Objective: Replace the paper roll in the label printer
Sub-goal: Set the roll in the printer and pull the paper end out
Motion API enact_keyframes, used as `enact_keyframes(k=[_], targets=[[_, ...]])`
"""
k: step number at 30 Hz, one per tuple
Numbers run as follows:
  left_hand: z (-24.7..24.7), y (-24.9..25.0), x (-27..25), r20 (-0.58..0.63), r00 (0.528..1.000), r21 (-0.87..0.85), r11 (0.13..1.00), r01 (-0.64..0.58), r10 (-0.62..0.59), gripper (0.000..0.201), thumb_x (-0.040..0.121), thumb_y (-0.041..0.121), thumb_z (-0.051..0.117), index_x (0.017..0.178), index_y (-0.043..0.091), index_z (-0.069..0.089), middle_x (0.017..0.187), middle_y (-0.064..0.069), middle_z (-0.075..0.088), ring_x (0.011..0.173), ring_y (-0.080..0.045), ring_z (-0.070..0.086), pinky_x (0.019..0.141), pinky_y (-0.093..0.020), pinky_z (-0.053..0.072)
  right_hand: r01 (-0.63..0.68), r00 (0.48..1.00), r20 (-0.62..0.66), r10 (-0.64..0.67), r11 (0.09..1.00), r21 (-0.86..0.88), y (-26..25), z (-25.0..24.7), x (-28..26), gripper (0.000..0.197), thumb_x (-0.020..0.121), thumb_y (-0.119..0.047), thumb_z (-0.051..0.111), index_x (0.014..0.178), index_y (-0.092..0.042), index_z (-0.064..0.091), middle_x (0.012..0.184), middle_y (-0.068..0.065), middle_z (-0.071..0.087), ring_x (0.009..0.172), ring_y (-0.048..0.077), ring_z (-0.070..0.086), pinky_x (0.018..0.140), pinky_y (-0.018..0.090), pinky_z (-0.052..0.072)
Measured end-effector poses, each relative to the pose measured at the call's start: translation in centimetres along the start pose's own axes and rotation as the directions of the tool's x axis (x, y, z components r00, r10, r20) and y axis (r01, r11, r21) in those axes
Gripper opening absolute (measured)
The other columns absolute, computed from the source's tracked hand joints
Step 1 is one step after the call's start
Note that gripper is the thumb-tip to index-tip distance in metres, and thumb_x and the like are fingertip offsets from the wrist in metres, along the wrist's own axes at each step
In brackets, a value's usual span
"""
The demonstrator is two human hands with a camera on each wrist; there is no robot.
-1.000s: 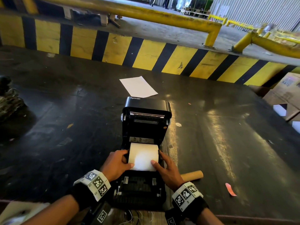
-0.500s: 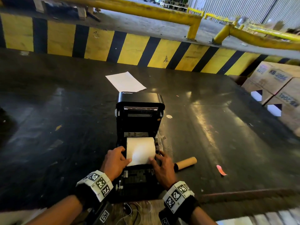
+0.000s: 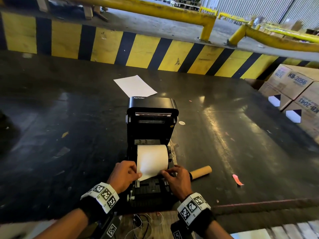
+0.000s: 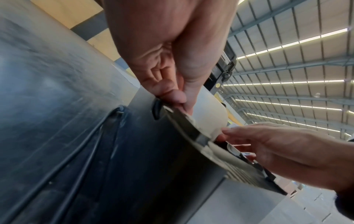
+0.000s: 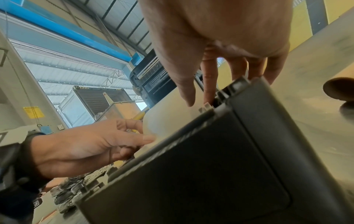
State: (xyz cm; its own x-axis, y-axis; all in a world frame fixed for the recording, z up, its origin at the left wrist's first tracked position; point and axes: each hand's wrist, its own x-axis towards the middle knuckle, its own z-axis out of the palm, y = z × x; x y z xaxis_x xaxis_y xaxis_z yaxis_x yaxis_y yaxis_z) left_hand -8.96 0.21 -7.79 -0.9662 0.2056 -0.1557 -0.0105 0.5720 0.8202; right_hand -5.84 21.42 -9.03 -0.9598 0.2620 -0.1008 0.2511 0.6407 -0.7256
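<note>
White paper roll (image 3: 152, 157) is sitting in the bay of the black label printer (image 3: 151, 135) with the lid up. A second ago both hands just steadied it; now the left hand (image 3: 123, 175) and right hand (image 3: 177, 178) each pinch a corner of the loose end, fingers (image 4: 188, 104) dragging it toward 6 o'clock. Old brown cardboard core (image 3: 201, 171) lies on the dark surface (image 3: 77, 135) at 3 o'clock. Feeding's probably next.

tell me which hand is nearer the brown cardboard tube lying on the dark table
Right. The right hand sits just beside the brown cardboard tube; the left hand is across the printer.
</note>
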Motion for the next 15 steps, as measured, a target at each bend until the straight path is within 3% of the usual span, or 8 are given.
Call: enact_keyframes(k=[3, 6, 11, 13, 15], targets=[[-0.4, -0.3, -0.1, 0.059, 0.997, -0.017, 0.999, -0.043, 0.044, 0.021, 0.076, 0.024, 0.075, 0.059, 0.015, 0.067, 0.053, -0.001, 0.065, 0.053, -0.006, 0.061, 0.057, -0.024, 0.05, -0.006, 1.0, 0.026, 0.006, 1.0, -0.001, -0.1, -0.3, 0.1, 0.025, 0.078, -0.037, 0.071, 0.087, -0.015, 0.076, 0.114, 0.009, 0.067, 0.117, 0.019, 0.053, 0.093, 0.033, 0.044], [-0.9, 0.0, -0.3, 0.126, 0.989, -0.022, 0.997, -0.072, 0.075, 0.015, 0.08, 0.023, 0.071, 0.07, 0.013, 0.074, 0.063, -0.002, 0.068, 0.057, 0.0, 0.059, 0.058, -0.011, 0.045, 0.01, 1.0, 0.025, -0.01, 1.0, 0.008, 0.1, -0.4, 0.1, 0.022, 0.078, -0.035, 0.072, 0.087, -0.016, 0.077, 0.119, 0.01, 0.064, 0.12, 0.021, 0.052, 0.093, 0.03, 0.041], [-1.4, 0.2, -0.4, 0.207, 0.973, 0.002, 0.995, -0.101, 0.099, 0.017, 0.085, 0.023, 0.065, 0.068, 0.021, 0.069, 0.059, 0.007, 0.062, 0.056, 0.002, 0.055, 0.058, -0.009, 0.04, 0.052, 0.998, -0.027, -0.05, 0.996, 0.077, 0.3, -0.9, -0.1, 0.013, 0.076, -0.035, 0.074, 0.08, -0.022, 0.075, 0.126, 0.01, 0.059, 0.12, 0.022, 0.051, 0.098, 0.039, 0.041], [-1.3, 0.2, -0.3, 0.208, 0.974, 0.006, 0.995, -0.098, 0.094, 0.023, 0.085, 0.022, 0.064, 0.063, 0.026, 0.063, 0.055, 0.015, 0.061, 0.056, 0.004, 0.056, 0.06, -0.009, 0.04, 0.04, 0.999, 0.004, -0.041, 0.993, 0.113, 0.3, -1.1, -0.2, 0.008, 0.076, -0.036, 0.074, 0.075, -0.029, 0.071, 0.128, 0.008, 0.057, 0.12, 0.022, 0.048, 0.099, 0.042, 0.04], [-1.1, 0.1, -0.1, 0.19, 0.977, 0.02, 0.995, -0.097, 0.091, 0.027, 0.085, 0.022, 0.065, 0.06, 0.031, 0.06, 0.057, 0.014, 0.061, 0.058, 0.005, 0.057, 0.064, -0.012, 0.04, 0.028, 0.997, 0.074, -0.037, 0.992, 0.125, 0.5, -1.1, -0.2, 0.009, 0.076, -0.036, 0.074, 0.076, -0.028, 0.07, 0.13, 0.007, 0.053, 0.124, 0.022, 0.044, 0.101, 0.039, 0.036]])
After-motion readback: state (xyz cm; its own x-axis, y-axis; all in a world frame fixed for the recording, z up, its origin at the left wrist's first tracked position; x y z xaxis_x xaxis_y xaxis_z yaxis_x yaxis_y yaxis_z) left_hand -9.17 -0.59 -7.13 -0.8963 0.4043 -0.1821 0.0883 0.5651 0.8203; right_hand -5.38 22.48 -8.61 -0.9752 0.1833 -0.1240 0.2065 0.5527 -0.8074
